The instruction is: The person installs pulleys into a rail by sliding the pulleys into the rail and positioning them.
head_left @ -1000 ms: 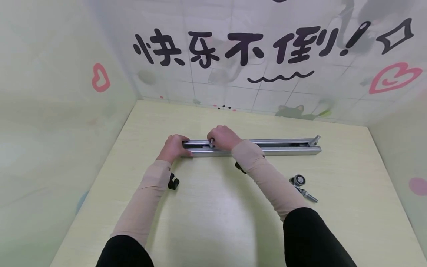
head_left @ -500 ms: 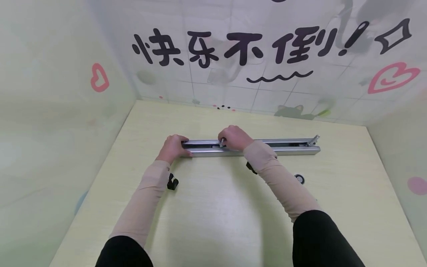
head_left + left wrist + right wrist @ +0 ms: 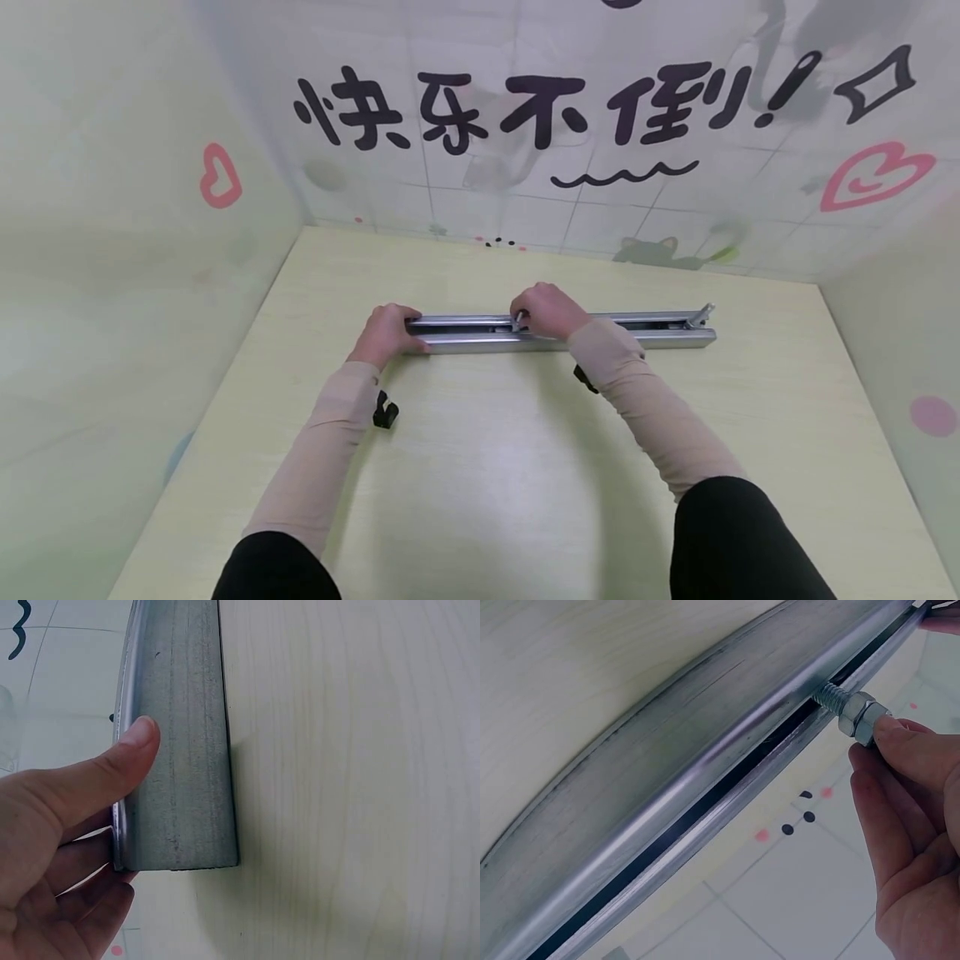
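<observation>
A slotted metal rail lies lengthwise across the table. At its left end my left hand grips it, thumb on the near side; in the left wrist view the thumb of this hand presses on the grey rail face. Around the rail's middle, my right hand pinches a bolt that stands up out of the slot. The right wrist view shows thumb and fingers of that hand on the bolt's hex nuts, its threads going into the slot. Another bolt leans out at the rail's right end.
The pale wooden table meets a printed backdrop behind the rail. Side panels stand at the left and right. My right forearm crosses the table's right half.
My right hand has moved to the right along the rail with the bolt in it. The left hand keeps its grip on the end. The loose roller parts are now hidden behind the right arm.
</observation>
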